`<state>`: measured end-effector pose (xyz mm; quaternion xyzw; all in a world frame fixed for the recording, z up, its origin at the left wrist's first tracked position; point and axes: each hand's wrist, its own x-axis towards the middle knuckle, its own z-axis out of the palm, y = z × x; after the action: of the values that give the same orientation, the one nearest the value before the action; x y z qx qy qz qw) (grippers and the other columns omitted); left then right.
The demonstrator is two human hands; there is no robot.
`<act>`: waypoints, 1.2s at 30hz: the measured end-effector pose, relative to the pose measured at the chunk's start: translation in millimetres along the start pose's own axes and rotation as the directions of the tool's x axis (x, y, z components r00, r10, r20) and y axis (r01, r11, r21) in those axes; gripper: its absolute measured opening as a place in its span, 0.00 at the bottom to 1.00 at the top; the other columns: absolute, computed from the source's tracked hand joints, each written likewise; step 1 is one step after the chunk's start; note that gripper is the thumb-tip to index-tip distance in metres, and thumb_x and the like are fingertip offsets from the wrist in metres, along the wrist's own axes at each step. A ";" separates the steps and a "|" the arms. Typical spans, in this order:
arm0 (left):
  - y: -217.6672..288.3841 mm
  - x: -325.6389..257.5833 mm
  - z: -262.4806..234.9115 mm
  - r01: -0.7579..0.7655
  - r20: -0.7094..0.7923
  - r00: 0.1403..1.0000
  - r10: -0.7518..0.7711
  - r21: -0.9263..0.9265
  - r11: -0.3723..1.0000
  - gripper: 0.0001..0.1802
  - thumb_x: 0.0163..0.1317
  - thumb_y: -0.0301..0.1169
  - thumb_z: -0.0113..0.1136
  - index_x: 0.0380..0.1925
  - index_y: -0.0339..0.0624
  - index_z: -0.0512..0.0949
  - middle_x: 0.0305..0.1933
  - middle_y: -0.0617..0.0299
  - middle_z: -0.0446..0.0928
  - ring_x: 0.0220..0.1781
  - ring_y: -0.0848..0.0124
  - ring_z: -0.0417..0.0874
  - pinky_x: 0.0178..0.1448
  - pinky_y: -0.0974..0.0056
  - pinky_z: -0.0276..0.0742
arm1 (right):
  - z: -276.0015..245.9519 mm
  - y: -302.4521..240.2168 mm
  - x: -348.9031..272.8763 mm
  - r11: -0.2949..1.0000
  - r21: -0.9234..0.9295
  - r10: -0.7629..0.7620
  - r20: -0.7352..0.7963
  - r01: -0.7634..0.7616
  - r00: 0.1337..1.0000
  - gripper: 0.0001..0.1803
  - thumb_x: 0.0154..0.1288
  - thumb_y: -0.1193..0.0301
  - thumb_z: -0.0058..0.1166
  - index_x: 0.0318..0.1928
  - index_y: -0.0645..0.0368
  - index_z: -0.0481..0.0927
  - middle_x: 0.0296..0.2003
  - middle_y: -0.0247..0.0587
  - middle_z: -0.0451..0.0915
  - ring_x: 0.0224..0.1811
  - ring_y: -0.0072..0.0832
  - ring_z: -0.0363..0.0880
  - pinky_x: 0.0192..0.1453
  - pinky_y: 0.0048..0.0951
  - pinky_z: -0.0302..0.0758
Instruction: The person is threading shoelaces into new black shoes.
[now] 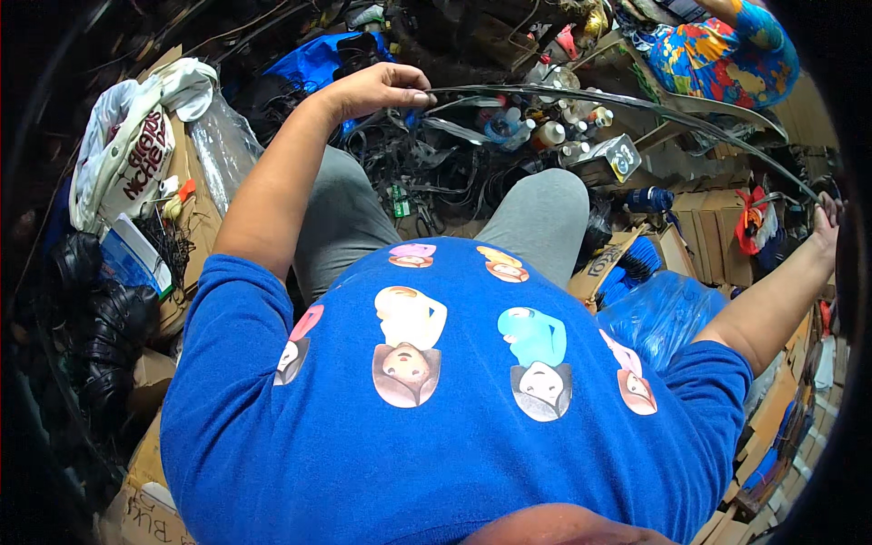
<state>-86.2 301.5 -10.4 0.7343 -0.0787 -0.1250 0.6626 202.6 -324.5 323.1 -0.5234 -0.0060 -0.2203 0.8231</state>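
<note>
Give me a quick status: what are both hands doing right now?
Left hand pinching one end of a long dark strip. Right hand holding its far end, arm stretched wide. Tangle of black cables heaped below.

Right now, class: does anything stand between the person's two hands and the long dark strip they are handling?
Nothing visible does. The left hand already pinches one end of the long dark strip, and the right hand touches its far end near the picture's rim. The strip arcs freely above the cluttered pile of cables.
</note>
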 end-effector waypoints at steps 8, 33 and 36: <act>-30.9 -41.1 -42.2 0.013 -0.234 0.968 -0.087 -0.301 0.954 0.13 0.64 0.40 0.58 0.40 0.44 0.75 0.39 0.63 0.77 0.46 0.69 0.83 0.50 0.65 0.77 | -95.3 52.2 18.8 0.978 0.150 0.148 -0.029 -0.142 0.989 0.03 0.56 0.79 0.44 0.28 0.65 0.72 0.22 0.42 0.69 0.23 0.33 0.66 0.33 0.37 0.67; -14.3 -4.9 27.7 0.079 0.044 0.996 -0.078 -0.012 0.997 0.17 0.54 0.39 0.68 0.38 0.41 0.81 0.30 0.69 0.78 0.31 0.81 0.74 0.39 0.73 0.69 | -258.7 -17.1 89.7 0.992 0.105 0.098 -0.299 -0.069 0.949 0.08 0.69 0.75 0.39 0.32 0.60 0.70 0.20 0.32 0.56 0.21 0.26 0.59 0.26 0.31 0.58; -5.0 -13.3 22.2 0.149 0.091 0.984 -0.156 0.076 0.986 0.14 0.52 0.36 0.71 0.32 0.38 0.82 0.28 0.70 0.78 0.33 0.81 0.74 0.41 0.72 0.70 | -278.0 -43.9 91.2 0.998 0.036 0.055 -0.347 -0.046 0.936 0.06 0.69 0.74 0.40 0.33 0.59 0.70 0.21 0.33 0.57 0.23 0.26 0.60 0.27 0.31 0.59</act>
<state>-105.5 284.6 -16.3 0.7538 -0.0585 -0.2078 0.6206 207.4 -612.8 257.1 -0.4649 0.1501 -0.2880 0.8236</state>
